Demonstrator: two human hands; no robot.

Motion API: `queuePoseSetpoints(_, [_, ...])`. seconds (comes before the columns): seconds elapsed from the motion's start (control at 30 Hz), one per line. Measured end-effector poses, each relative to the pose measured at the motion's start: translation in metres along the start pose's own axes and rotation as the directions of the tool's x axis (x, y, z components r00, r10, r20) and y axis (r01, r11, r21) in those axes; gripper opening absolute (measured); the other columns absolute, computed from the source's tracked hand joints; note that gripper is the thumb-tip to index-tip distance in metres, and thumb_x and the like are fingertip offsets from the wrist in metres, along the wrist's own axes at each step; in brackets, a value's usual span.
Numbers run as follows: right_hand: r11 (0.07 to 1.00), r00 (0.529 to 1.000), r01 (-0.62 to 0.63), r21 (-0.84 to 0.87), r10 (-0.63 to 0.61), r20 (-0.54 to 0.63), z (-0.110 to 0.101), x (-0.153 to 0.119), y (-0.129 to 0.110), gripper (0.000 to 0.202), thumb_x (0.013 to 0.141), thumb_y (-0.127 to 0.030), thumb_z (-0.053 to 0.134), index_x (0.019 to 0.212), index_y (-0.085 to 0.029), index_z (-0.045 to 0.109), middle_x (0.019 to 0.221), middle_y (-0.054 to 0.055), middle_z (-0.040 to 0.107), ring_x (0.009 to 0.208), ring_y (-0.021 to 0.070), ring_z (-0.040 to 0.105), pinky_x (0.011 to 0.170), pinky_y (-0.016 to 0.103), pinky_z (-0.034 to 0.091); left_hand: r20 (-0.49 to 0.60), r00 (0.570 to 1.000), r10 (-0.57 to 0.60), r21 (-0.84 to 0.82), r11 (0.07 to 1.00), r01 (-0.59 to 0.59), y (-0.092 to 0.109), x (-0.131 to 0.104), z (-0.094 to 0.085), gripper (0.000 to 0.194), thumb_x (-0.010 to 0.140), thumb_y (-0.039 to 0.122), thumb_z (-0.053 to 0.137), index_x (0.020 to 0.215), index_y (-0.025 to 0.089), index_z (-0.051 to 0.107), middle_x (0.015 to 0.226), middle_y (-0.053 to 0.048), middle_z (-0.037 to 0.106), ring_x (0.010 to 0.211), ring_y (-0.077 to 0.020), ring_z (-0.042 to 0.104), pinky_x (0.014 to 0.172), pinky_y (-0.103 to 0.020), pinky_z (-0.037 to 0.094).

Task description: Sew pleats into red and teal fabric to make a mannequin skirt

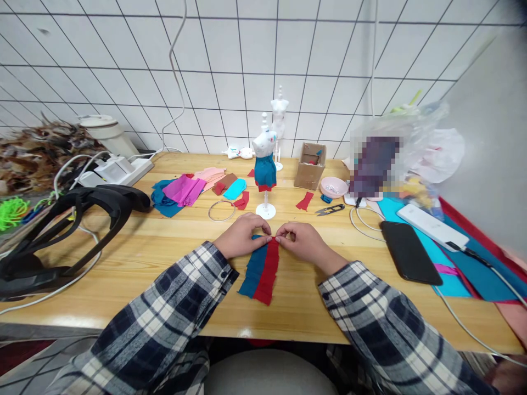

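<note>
A narrow strip of teal and red fabric (261, 272) lies on the wooden table (156, 258) in front of me. My left hand (241, 235) pinches its far end from the left, and my right hand (300, 240) pinches the same end from the right, fingertips nearly touching. Just behind stands a small white mannequin (264, 164) wearing a teal dress with a red hem. A second bare mannequin (279, 115) stands behind it.
Fabric scraps (183, 189) and a metal ring (221, 210) lie at the left back. A cardboard box (309, 164), pink bowl (333, 186), thread snips (330, 209) and black phone (409, 251) sit to the right. A black headset (61, 230) and power strip (117, 170) occupy the left.
</note>
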State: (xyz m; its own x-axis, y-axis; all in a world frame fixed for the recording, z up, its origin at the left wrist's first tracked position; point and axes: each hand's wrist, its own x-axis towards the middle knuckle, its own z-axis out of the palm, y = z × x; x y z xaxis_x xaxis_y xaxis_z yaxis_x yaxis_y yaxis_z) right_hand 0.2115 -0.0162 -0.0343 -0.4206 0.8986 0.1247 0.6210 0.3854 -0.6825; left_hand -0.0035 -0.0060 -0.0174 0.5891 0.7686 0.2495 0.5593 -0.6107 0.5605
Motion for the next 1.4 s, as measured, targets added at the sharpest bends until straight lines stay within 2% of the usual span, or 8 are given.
queuePoseSetpoints(0.2, [0.995,0.991,0.098,-0.019,-0.100,-0.094,-0.004,0.000,-0.001,0.009,0.082,-0.023,0.067,0.089,-0.021,0.071,0.084,0.001,0.070,0.065,0.0121,0.054,0.063,0.025,0.040,-0.031,0.998,-0.052,-0.052,0.997,0.050,0.001,0.000,0.001,0.015,0.083,0.033,0.066,0.088,0.020,0.073,0.084,-0.002,0.075,0.079,-0.0171,0.067,0.075,-0.028,0.048])
queuePoseSetpoints(0.37, [0.982,0.974,0.188,-0.029,-0.190,-0.126,-0.004,-0.002,-0.001,0.034,0.082,-0.031,0.070,0.114,-0.021,0.067,0.101,0.005,0.072,0.072,0.0147,0.058,0.068,0.028,0.047,-0.070,0.997,0.034,0.055,0.998,-0.030,-0.001,0.001,0.001,0.012,0.084,0.030,0.067,0.084,0.021,0.074,0.083,-0.002,0.075,0.080,-0.0181,0.066,0.078,-0.031,0.046])
queuePoseSetpoints(0.53, [0.956,0.948,0.255,-0.145,-0.277,-0.156,-0.004,-0.003,-0.004,0.011,0.085,-0.028,0.066,0.091,-0.021,0.072,0.090,0.004,0.073,0.088,0.0196,0.064,0.080,0.031,0.047,-0.085,0.995,0.052,0.111,0.993,-0.042,0.001,0.001,0.000,0.013,0.084,0.032,0.067,0.085,0.021,0.074,0.082,-0.002,0.074,0.080,-0.0180,0.064,0.078,-0.033,0.043])
queuePoseSetpoints(0.9, [0.951,0.952,0.221,-0.218,-0.259,-0.163,-0.007,-0.003,-0.006,0.013,0.088,-0.029,0.062,0.089,-0.023,0.073,0.087,0.003,0.073,0.081,0.0178,0.063,0.073,0.029,0.045,-0.038,0.999,0.001,0.121,0.993,0.004,0.003,0.001,0.000,0.017,0.086,0.036,0.063,0.088,0.021,0.072,0.085,-0.003,0.074,0.084,-0.0192,0.063,0.082,-0.034,0.044])
queuePoseSetpoints(1.03, [0.963,0.913,0.206,-0.172,-0.252,-0.319,-0.011,-0.006,-0.009,0.016,0.091,-0.028,0.059,0.090,-0.021,0.073,0.085,0.004,0.072,0.074,0.0160,0.061,0.069,0.029,0.046,-0.012,0.998,-0.060,0.070,0.996,0.061,-0.001,0.001,0.005,0.028,0.078,0.036,0.072,0.101,0.020,0.070,0.099,-0.005,0.073,0.091,-0.0223,0.065,0.082,-0.034,0.047])
queuePoseSetpoints(1.13, [0.939,0.836,0.263,-0.222,-0.337,-0.433,-0.016,-0.011,-0.011,0.019,0.093,-0.031,0.056,0.091,-0.022,0.073,0.088,0.005,0.072,0.083,0.0178,0.062,0.078,0.031,0.046,-0.234,0.962,-0.143,0.112,0.979,0.173,-0.009,0.001,0.002,0.030,0.081,0.030,0.067,0.108,0.020,0.067,0.102,-0.006,0.071,0.096,-0.0231,0.064,0.087,-0.036,0.047])
queuePoseSetpoints(1.27, [0.897,0.881,0.328,-0.296,-0.404,-0.246,-0.017,-0.011,-0.007,0.022,0.094,-0.033,0.054,0.095,-0.027,0.074,0.096,0.005,0.072,0.090,0.0180,0.062,0.081,0.031,0.045,-0.574,0.802,-0.169,0.206,0.917,0.340,-0.022,0.001,-0.011,0.047,0.084,0.031,0.064,0.129,0.019,0.055,0.120,-0.010,0.064,0.113,-0.0264,0.055,0.100,-0.043,0.039])
queuePoseSetpoints(1.4, [0.899,0.943,0.325,-0.292,-0.333,0.026,-0.013,-0.004,0.006,0.020,0.094,-0.032,0.055,0.097,-0.026,0.074,0.099,0.004,0.071,0.091,0.0166,0.063,0.075,0.027,0.043,-0.484,0.863,-0.143,0.245,0.925,0.290,-0.021,-0.002,-0.016,0.027,0.090,0.035,0.058,0.113,0.022,0.064,0.113,-0.007,0.066,0.110,-0.0251,0.055,0.099,-0.043,0.039])
